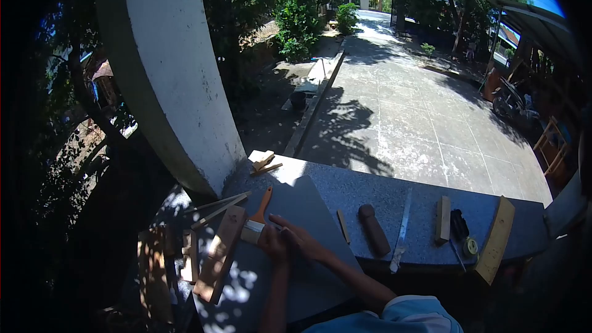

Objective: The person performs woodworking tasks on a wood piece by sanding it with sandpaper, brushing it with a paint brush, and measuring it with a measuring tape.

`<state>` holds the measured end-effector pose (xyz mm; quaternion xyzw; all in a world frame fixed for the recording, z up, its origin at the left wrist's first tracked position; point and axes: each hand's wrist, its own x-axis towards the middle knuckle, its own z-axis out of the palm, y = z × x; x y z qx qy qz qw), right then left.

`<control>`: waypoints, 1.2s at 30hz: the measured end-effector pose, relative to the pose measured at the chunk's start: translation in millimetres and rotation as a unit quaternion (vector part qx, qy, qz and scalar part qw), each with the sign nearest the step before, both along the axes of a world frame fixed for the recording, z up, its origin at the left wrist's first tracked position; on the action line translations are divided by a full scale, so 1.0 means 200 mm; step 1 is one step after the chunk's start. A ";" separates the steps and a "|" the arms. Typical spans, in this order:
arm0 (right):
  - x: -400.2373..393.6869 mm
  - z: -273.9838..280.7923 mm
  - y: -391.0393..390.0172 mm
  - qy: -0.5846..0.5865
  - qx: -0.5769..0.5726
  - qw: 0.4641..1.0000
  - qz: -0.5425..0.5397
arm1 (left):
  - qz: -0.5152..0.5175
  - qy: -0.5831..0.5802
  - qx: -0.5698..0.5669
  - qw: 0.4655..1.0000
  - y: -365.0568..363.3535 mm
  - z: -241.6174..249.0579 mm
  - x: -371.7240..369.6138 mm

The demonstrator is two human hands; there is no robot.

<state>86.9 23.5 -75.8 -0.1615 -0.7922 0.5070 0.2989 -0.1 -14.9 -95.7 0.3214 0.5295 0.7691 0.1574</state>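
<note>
My left hand (275,245) is closed, with its fingers curled just above a grey board (308,283). Against it from the right comes my right hand (301,240), its fingers bent over the left hand's fingertips. Whatever lies between the two hands is hidden by the fingers. Close by on the left is a paintbrush (263,205) with an orange handle and pale bristles, lying on the board. A brown wooden block (222,253), long and rectangular, rests left of the brush.
Thin wood strips (219,209) and wood pieces (154,271) lie leftward, beside a white pillar (172,55). Along the stone ledge (333,179) are a dark brown wooden piece (374,229), a metal ruler (404,222), a wood block (443,219), a tape roll (470,246) and a curved board (496,240).
</note>
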 end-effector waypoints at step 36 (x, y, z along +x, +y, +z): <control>-0.04 -0.06 0.05 -0.021 -0.052 0.998 -0.004 | 0.045 -0.025 -0.022 0.998 -0.01 -0.02 0.00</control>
